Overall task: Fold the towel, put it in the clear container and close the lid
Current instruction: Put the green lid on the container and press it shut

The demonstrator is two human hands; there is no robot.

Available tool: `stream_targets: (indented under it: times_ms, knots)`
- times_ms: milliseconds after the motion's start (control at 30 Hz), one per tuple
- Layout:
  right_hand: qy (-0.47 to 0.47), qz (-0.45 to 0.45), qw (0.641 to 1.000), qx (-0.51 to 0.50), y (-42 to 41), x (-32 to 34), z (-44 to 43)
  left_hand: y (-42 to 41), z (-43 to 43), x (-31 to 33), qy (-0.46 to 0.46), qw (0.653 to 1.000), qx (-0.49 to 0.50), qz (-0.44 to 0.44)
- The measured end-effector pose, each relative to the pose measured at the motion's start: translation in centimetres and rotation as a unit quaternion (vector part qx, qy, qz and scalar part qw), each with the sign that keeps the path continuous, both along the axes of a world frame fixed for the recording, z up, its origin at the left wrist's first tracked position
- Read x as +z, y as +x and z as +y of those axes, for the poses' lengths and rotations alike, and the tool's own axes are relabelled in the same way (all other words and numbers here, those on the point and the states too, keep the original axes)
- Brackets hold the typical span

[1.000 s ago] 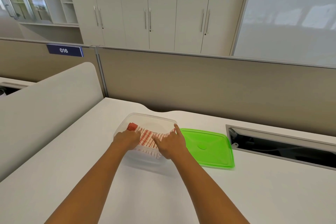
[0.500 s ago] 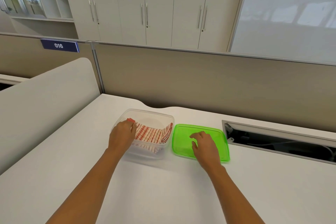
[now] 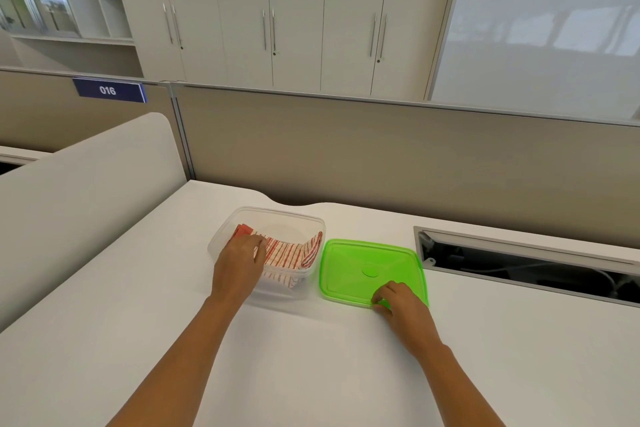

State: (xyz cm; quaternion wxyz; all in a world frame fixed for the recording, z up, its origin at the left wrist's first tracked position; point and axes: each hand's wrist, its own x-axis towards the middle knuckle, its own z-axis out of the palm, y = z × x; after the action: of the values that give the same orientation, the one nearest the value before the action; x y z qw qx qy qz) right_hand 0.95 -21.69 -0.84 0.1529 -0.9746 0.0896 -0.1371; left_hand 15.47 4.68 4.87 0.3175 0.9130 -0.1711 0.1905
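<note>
A folded red-and-white striped towel [image 3: 291, 253] lies inside the clear container [image 3: 277, 213] on the white desk. My left hand [image 3: 239, 265] rests on the towel's left end at the container's near-left rim, fingers curled over the cloth. The green lid [image 3: 356, 262] lies flat on the desk just right of the container. My right hand [image 3: 398, 302] is at the lid's near edge, fingers curled onto that edge; the lid still looks flat on the desk.
The white desk [image 3: 311, 357] runs to a beige partition [image 3: 381, 156] behind. An open cable trough [image 3: 526, 263] is cut into the desk right of the lid. A curved white divider [image 3: 76, 191] borders the left side.
My right hand left the towel, crossed over the green lid and pulled back to its near edge. My left hand stayed on the towel's left end.
</note>
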Motion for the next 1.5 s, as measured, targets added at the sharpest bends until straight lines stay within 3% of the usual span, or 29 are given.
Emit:
stream_targets:
  times_ms: [133, 233, 367, 467, 567, 700, 800, 867, 967, 1200, 1300, 1433, 1500]
  knots:
    - [-0.026, -0.046, 0.999, -0.009, -0.1, 1.9, -0.3, -0.3, -0.1, 0.6, -0.012, 1.0, -0.011, -0.006]
    - [-0.03, -0.082, 0.996, -0.026, -0.1, 6.8, -0.5, -0.3, -0.4, 1.8, -0.039, 0.999, -0.018, -0.009]
    - [-0.062, -0.111, 0.992, -0.018, -0.6, 14.7, 0.0, -0.9, -1.6, 4.5, -0.149, 0.988, -0.029, 0.029]
    - [-0.013, -0.132, 0.991, 0.006, -0.7, 19.0, 1.3, -1.6, -2.5, 6.7, -0.269, 0.947, -0.125, 0.122]
    - [0.075, -0.136, 0.987, 0.035, 0.2, 20.9, 2.6, -2.4, -3.0, 8.1, -0.324, 0.893, -0.245, 0.195]
    - [0.141, -0.144, 0.979, 0.035, 2.2, 20.7, 3.3, -3.1, -3.1, 9.5, -0.371, 0.873, -0.246, 0.198]
    - [0.153, -0.212, 0.965, -0.002, 3.1, 19.3, 3.5, -2.9, -2.6, 9.8, -0.413, 0.853, -0.237, 0.212]
    - [0.237, -0.245, 0.938, -0.054, 3.1, 17.7, 3.6, -2.6, -2.2, 9.7, -0.436, 0.845, -0.212, 0.226]
    - [0.427, -0.221, 0.872, -0.094, 2.8, 15.0, 4.4, -1.9, -1.8, 9.4, -0.475, 0.827, -0.167, 0.251]
    - [0.529, -0.154, 0.83, -0.087, 2.4, 12.0, 6.8, -0.2, -0.6, 8.5, -0.497, 0.81, -0.083, 0.3]
    - [0.563, -0.131, 0.808, -0.112, 3.1, 11.3, 7.4, 0.5, 0.0, 8.0, -0.461, 0.835, -0.057, 0.297]
    - [0.678, -0.104, 0.711, -0.152, 4.0, 11.0, 8.0, 1.2, 1.4, 7.0, -0.443, 0.834, -0.044, 0.327]
    - [0.688, -0.112, 0.698, -0.162, 4.7, 10.7, 8.1, 1.2, 2.1, 6.6, -0.437, 0.828, -0.053, 0.348]
